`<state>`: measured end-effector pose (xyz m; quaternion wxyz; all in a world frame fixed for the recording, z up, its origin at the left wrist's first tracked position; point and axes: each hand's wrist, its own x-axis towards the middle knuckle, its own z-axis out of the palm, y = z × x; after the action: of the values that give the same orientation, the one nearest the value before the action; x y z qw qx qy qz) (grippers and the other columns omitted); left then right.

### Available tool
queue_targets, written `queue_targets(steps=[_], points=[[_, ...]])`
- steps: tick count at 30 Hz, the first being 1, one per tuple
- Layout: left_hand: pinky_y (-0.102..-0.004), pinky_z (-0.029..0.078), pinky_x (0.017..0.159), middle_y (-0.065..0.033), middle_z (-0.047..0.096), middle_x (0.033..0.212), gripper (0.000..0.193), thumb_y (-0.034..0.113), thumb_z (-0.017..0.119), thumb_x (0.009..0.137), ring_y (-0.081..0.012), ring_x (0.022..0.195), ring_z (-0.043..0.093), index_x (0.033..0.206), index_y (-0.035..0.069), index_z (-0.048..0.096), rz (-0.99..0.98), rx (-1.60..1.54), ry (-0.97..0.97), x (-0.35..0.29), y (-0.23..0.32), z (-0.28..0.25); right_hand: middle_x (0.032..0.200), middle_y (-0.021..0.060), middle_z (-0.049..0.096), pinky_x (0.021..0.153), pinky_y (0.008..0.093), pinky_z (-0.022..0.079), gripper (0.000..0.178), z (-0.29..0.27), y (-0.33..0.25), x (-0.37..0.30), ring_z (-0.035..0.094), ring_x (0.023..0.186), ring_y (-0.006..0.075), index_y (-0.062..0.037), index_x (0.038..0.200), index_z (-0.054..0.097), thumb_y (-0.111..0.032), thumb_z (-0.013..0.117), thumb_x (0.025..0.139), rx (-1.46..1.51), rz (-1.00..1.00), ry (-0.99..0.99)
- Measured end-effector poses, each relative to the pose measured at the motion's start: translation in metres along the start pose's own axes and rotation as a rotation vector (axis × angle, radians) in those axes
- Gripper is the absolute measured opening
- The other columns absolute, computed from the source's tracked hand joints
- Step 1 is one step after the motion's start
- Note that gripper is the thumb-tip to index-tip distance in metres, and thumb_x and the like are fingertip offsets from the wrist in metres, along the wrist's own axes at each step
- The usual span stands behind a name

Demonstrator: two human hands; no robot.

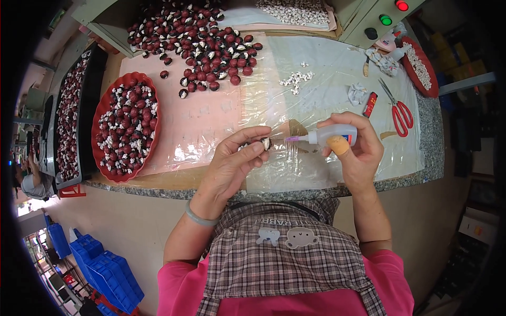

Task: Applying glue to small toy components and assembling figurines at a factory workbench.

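My left hand point(232, 158) pinches a small round black-and-white piece point(266, 142) between thumb and fingers, partly hidden by them. My right hand point(363, 152) is closed around a translucent squeeze bottle point(337, 131), tilted on its side, with an orange cover on the thumb. The bottle's thin purple nozzle point(291, 138) points left at the piece, a short gap apart. Beyond my hands lies a small cluster of white pieces point(297, 80) on the plastic-covered table point(316, 168). A large heap of dark red balls point(211, 58) with black and white parts spreads at the back left.
A scalloped red bowl point(157, 126) of red balls and white bits stands left, with a long black tray point(87, 121) beyond. At right lie red-handled scissors point(403, 118), a small red object point(370, 104), crumpled tissue point(357, 95) and a red dish point(433, 90) of white pieces.
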<state>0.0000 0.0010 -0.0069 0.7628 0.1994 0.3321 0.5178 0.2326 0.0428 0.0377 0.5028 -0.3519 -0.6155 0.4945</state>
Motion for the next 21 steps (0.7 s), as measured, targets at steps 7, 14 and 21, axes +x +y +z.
queue_targets(steps=[7,14,21], points=[[-0.0202,0.051,0.076,-0.0069,0.062,0.1,0.026,0.003,0.06,0.091,-0.0126,0.088,0.063,0.117,-0.001,0.061,-0.009,0.02,0.009,-0.002,0.001,-0.004,0.114,0.0115,0.051,0.069,0.0265,0.054,0.051,-0.016,0.027,0.025,0.066,0.079,0.0189,-0.0004,0.125,0.047,-0.002,0.072,0.08,0.298,0.262,0.068],[-0.021,0.053,0.079,-0.0087,0.063,0.102,0.026,0.002,0.06,0.091,-0.0138,0.089,0.064,0.116,0.0,0.059,-0.006,-0.025,-0.018,-0.003,0.0,-0.007,0.092,0.0014,0.059,0.067,0.0255,0.051,0.043,-0.012,0.049,0.05,0.063,0.08,0.0147,-0.0058,0.12,0.056,-0.006,0.07,0.08,0.009,0.507,0.012],[-0.0214,0.053,0.08,-0.0089,0.063,0.101,0.03,0.002,0.062,0.089,-0.014,0.088,0.064,0.119,-0.001,0.06,-0.016,0.007,-0.006,-0.005,0.002,-0.007,0.091,0.014,0.059,0.077,0.0395,0.048,0.024,0.001,0.059,0.076,0.061,0.086,0.033,-0.0026,0.102,0.065,-0.005,0.068,0.078,-0.805,-0.023,-0.181]])
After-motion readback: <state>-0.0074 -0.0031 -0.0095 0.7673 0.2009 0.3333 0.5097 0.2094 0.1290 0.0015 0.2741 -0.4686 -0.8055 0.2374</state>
